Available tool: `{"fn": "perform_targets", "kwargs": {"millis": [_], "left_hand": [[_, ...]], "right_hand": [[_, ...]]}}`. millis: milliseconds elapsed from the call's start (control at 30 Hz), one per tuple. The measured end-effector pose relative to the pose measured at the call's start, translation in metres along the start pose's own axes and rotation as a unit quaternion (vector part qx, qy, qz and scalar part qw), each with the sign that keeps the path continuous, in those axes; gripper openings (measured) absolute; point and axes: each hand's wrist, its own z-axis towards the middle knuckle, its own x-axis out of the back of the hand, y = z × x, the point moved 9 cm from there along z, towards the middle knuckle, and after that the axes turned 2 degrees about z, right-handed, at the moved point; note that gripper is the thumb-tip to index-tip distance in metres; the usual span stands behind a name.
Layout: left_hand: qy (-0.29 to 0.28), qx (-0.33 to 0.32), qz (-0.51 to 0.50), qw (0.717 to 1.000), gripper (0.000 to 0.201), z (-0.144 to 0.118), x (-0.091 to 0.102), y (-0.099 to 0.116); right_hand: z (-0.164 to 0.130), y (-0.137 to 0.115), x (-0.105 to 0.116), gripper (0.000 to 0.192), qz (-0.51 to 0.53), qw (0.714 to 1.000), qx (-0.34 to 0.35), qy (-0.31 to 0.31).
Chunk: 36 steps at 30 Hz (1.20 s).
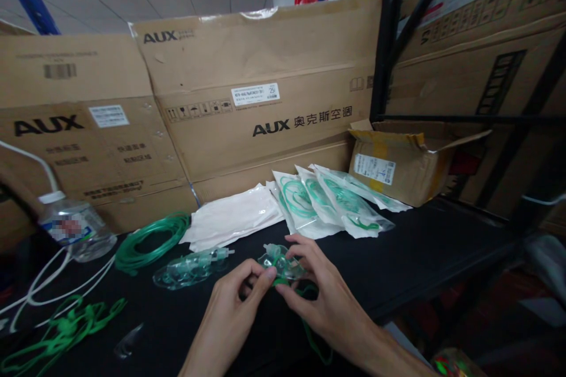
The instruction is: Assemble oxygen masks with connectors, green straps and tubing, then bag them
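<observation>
Stacked cardboard cartons printed with AUX filled the background behind a black tabletop, with dark shelf uprights rising on the right and a smaller opened box sitting at the tabletop's far right.

Near the front edge, both hands met over a clear plastic mask. The left hand was curled, its thumb and forefinger pinched together on the green strap at the mask's near side. The right hand was partly closed, fingers arched over the mask and fingertips resting on its clear shell, thumb tucked under toward the strap. The strap trailed from the mask down past the right wrist and off the front edge.

Just left of the hands lay a second clear mask on its side, apart from them. Beyond it was a coil of green tubing, and next to that a flat pile of white bags. A fanned row of sealed packets holding green tubing leaned between the white bags and the opened box. At the far left stood a water bottle with a white cap, with white cable looping beneath it, and a loose bunch of green straps lay at the front left corner.
</observation>
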Motion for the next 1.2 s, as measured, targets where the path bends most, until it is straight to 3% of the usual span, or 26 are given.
{"fn": "perform_targets", "kwargs": {"millis": [133,267,400,500,633,733,833,933,1067,1200], "left_hand": [[0.008,-0.021,-0.006,1.000,0.042,-0.004,-0.002,0.005],[0.009,-0.041,-0.017,0.999,0.041,-0.006,-0.003,0.006],[0.013,-0.049,-0.010,0.999,0.039,-0.005,-0.003,0.004],[0.019,-0.063,-0.003,0.998,0.038,-0.004,-0.001,0.007],[0.025,-0.074,0.017,0.997,0.038,-0.007,0.001,0.013],[0.010,-0.073,0.031,0.997,0.038,-0.016,-0.001,0.018],[-0.015,-0.077,0.026,0.997,0.040,-0.028,-0.006,0.021],[-0.027,-0.077,-0.016,0.997,0.041,-0.034,-0.007,0.018],[-0.009,0.007,-0.124,0.992,0.050,-0.023,0.000,-0.006],[0.009,0.039,-0.201,0.979,0.055,-0.009,0.002,-0.014]], "right_hand": [[-0.005,-0.013,-0.007,0.020,-0.181,0.977,0.110,0.000],[-0.005,-0.014,-0.021,0.018,-0.351,0.918,0.179,-0.042],[-0.002,-0.015,-0.028,0.016,-0.457,0.862,0.205,-0.080],[0.001,-0.019,-0.033,0.025,-0.481,0.847,0.199,-0.111],[0.011,-0.015,-0.038,0.026,-0.478,0.854,0.132,-0.158],[0.023,-0.007,-0.033,0.026,-0.473,0.864,0.066,-0.159],[0.034,-0.002,-0.022,0.032,-0.466,0.876,0.039,-0.115],[0.039,-0.002,-0.008,0.025,-0.425,0.903,0.045,-0.048],[0.036,-0.005,0.006,0.017,-0.303,0.948,0.092,0.042],[0.030,0.000,0.011,0.014,-0.220,0.966,0.105,0.088]]}}
